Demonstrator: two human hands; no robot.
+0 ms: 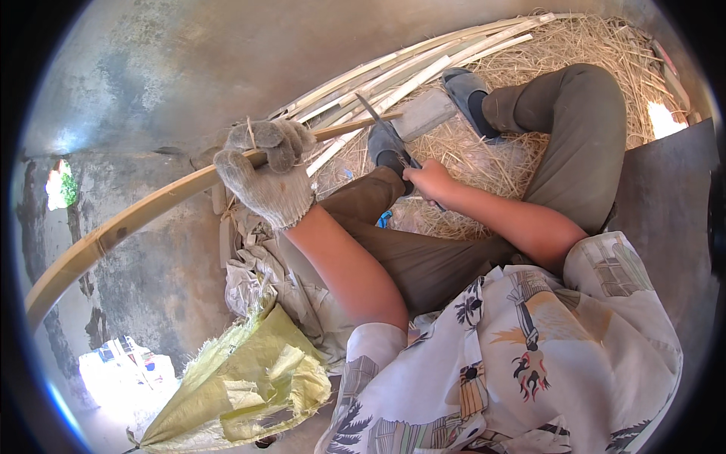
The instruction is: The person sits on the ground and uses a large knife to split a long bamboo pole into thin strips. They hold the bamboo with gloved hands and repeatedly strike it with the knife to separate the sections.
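Note:
My left hand, in a worn whitish knit glove, is closed around a long split bamboo strip. The strip bends from the far left rim up to my hand, and its thinner end lies by a grey block near my feet. My bare right hand grips the dark handle of a knife. Its narrow blade points up and left, crossing close to the strip's end; whether they touch I cannot tell.
Long pale bamboo strips lie along the wall beyond my feet. Straw-like shavings cover the floor around my shoes. A frayed yellow-green woven sack lies at lower left, beside crumpled pale cloth. A dark panel stands at right.

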